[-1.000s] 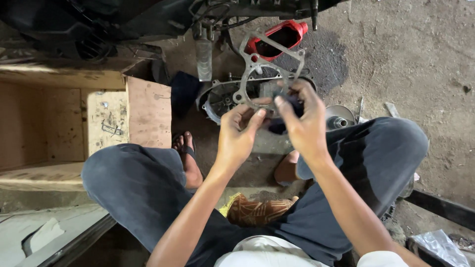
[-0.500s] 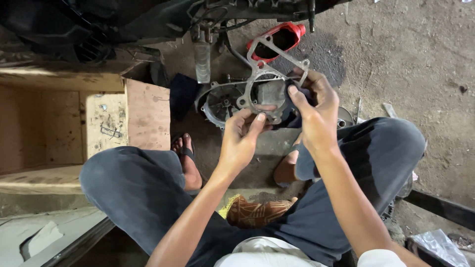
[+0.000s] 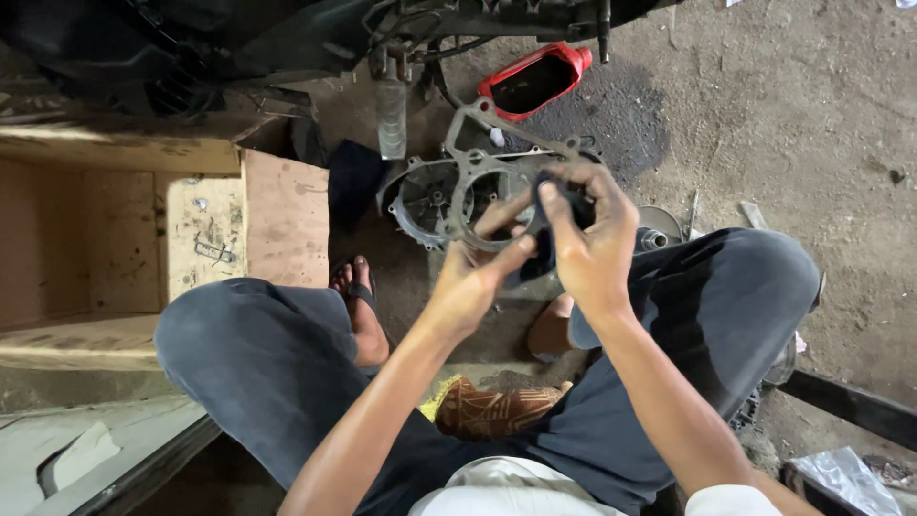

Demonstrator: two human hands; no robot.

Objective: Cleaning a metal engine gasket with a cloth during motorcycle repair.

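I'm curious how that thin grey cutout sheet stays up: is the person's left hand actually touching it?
Touching. In the head view, the left hand pinches the lower edge of the thin grey gasket between thumb and fingers, with no gap visible.

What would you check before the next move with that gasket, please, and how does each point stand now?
1. Both hands on the gasket: ok, left hand and right hand pinch it.
2. Gasket unbroken: cannot tell, the hands hide part.
3. Engine cover in reach: ok, right behind the gasket.
4. Red container clear of the hands: ok, it lies beyond.
5. Cover's face clean: cannot tell.
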